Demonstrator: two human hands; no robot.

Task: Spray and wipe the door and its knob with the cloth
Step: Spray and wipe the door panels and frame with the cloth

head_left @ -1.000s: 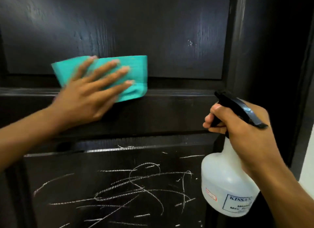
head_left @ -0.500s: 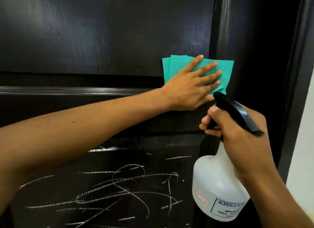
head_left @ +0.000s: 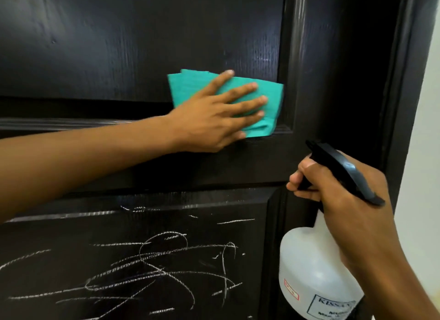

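The cloth [head_left: 266,105] is pressed flat on the door [head_left: 142,45] by the left hand [head_left: 214,119], fingers spread wide, at the upper panel's lower right corner. The bottle [head_left: 316,276] is gripped in the closed right hand [head_left: 345,200], a finger on the trigger. Chalk scribbles [head_left: 154,267] on the lower panel look untouched. Probably best if even pressure is kept and the groove gets worked too. No knob is seen.

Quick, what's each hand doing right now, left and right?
Left hand: open, fingers spread flat, pressing the green cloth against the door.
Right hand: closed around the spray bottle at its neck.
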